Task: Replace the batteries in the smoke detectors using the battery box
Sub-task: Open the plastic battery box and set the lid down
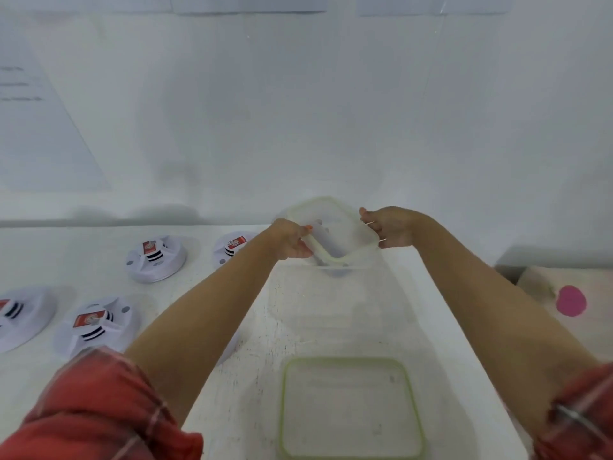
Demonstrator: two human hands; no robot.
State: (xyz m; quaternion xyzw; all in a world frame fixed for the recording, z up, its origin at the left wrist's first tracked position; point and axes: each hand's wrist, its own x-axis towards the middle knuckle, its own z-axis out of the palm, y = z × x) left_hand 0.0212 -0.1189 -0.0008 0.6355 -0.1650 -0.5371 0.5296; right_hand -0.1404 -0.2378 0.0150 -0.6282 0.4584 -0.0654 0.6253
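A clear plastic battery box (331, 214) is held tilted above the white table, near the wall. My left hand (289, 239) grips its left rim and my right hand (389, 227) grips its right rim. Dark cylindrical batteries (326, 239) lie inside the box, blurred. Its green-rimmed clear lid (351, 408) lies flat on the table close to me. Several white smoke detectors sit upside down on the left: one (156, 258) far left, one (232, 247) beside my left hand, one (94, 325) nearer, one (20, 318) at the frame edge.
A white wall (298, 111) rises right behind the table. A pink object (571, 301) lies on a beige surface at the right. My forearms stretch across the table (331, 320) with red sleeves rolled up.
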